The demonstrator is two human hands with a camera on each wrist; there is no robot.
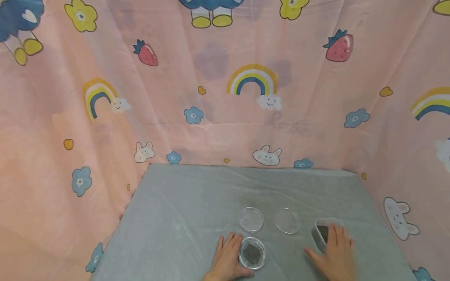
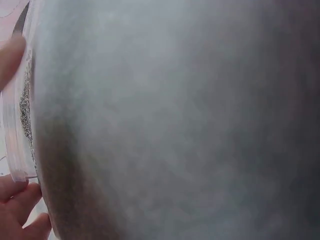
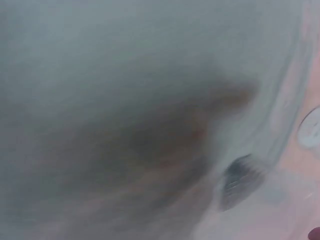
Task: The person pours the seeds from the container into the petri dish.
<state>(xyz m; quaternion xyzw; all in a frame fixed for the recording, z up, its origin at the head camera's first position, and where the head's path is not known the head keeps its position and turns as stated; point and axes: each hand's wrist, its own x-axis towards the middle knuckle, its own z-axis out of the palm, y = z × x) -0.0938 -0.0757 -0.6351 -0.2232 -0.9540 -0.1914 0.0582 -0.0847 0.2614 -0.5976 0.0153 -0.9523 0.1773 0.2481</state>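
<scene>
Pink backdrop [image 1: 218, 136], grey cloth [image 1: 183, 203] beneath filled dish [image 1: 252, 253]

Soft, moderately bright light fills the head view, with faint shading in the folds of the pink curtain [image 1: 218, 134]. Small highlights glint along the petri dish [image 1: 262, 243] rim; the right hand [image 1: 336, 253] is slightly blurred. The left wrist view is dimmer, its grey tablecloth [image 2: 175, 110] out of focus, brownish shadow at lower left. Heavy blur smears the right wrist view, a dark shadow crossing it.
</scene>
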